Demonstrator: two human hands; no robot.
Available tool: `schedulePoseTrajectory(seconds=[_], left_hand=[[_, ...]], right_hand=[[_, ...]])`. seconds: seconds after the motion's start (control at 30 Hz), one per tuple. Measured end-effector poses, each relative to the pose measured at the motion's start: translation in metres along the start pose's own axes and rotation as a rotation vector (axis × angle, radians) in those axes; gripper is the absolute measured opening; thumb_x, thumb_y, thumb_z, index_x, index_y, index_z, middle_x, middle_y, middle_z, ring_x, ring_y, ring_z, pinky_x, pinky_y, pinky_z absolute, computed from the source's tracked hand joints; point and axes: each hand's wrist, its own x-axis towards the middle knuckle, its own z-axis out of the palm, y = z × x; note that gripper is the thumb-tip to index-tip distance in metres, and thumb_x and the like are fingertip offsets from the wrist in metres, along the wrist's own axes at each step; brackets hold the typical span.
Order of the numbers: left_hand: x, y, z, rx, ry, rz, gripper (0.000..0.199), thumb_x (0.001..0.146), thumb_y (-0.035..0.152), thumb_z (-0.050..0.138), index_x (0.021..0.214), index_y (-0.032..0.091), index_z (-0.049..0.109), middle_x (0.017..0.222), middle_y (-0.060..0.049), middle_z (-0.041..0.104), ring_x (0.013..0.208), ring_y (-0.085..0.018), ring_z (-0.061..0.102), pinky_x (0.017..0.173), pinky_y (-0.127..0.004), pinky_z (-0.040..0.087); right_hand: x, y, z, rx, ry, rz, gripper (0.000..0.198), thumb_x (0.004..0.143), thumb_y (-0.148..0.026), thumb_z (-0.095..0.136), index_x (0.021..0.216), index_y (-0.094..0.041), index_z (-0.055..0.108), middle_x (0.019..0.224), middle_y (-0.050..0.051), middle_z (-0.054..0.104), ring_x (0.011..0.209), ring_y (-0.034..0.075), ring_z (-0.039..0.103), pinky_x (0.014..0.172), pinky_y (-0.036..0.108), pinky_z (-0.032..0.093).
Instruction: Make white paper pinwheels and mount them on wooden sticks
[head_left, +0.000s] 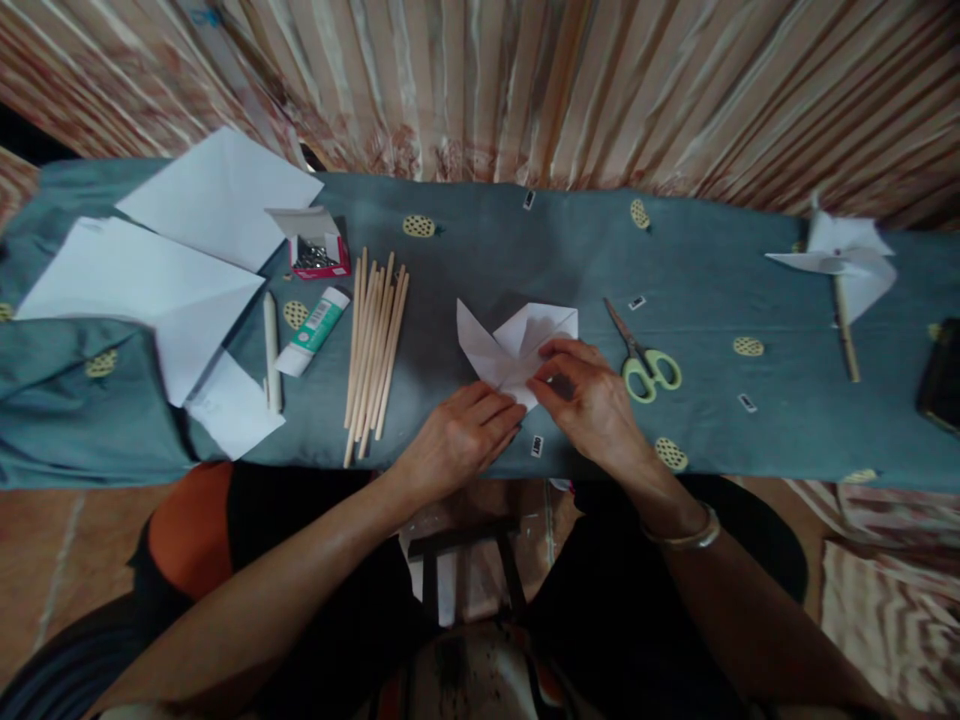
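A white paper pinwheel (480, 340) with cut, raised blades lies on the cloth in front of me. My left hand (469, 430) is closed on its lower left edge, fingers pressed together. My right hand (589, 395) pinches the paper near its centre with thumb and forefinger. Both hands partly cover the lower part of the paper. Green-handled scissors (643, 360) lie just right of my right hand, blades pointing away. Left of the paper is a bundle of thin wooden sticks (375, 350).
A glue tube (313, 332), a white pencil-like stick (271, 350) and an open red box of metal pins (319, 250) lie left of the sticks. White paper sheets (150, 270) spread at far left. A finished pinwheel on a stick (844, 260) and a dark phone-like object (941, 375) are at right.
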Motion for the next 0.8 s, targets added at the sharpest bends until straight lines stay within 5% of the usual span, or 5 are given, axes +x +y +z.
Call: schedulePoseTrajectory(seconds=[0.8], left_hand=[[-0.0008, -0.0006, 0.0016, -0.030, -0.008, -0.021, 0.023, 0.094, 0.019, 0.050, 0.111, 0.010, 0.062, 0.096, -0.009, 0.068, 0.089, -0.019, 0.061, 0.080, -0.035, 0.057]], right_hand=[[0.0010, -0.0028, 0.0018, -0.014, 0.002, 0.003, 0.007, 0.083, -0.020, 0.059, 0.078, -0.021, 0.064, 0.107, 0.010, 0.065, 0.103, 0.026, 0.060, 0.095, 0.046, 0.047]])
